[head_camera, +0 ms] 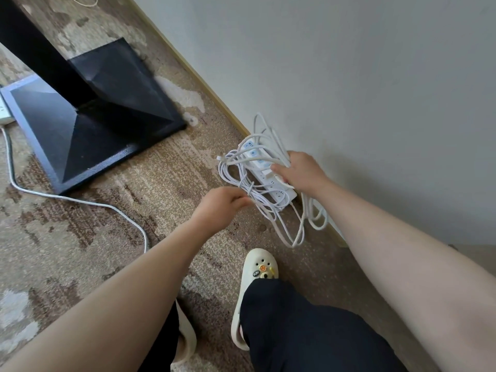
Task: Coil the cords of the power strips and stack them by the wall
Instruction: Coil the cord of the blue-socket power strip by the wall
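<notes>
A white power strip (271, 181) lies on the carpet against the wall (349, 89), with loose loops of white cord (236, 173) draped over and around it. My right hand (300, 170) rests on the strip's far side, fingers closed over the strip and several cord loops. My left hand (217, 205) is at the near left edge of the bundle, its fingers pinched on cord strands. More loops (308, 224) trail toward me along the skirting. I cannot tell if a second strip lies underneath.
A black stand base (96, 116) with its post occupies the carpet to the left. Another white strip (5, 111) shows at the left edge, and a grey cord (80, 201) runs from there across the carpet. My feet in cream clogs (255, 280) stand just below the bundle.
</notes>
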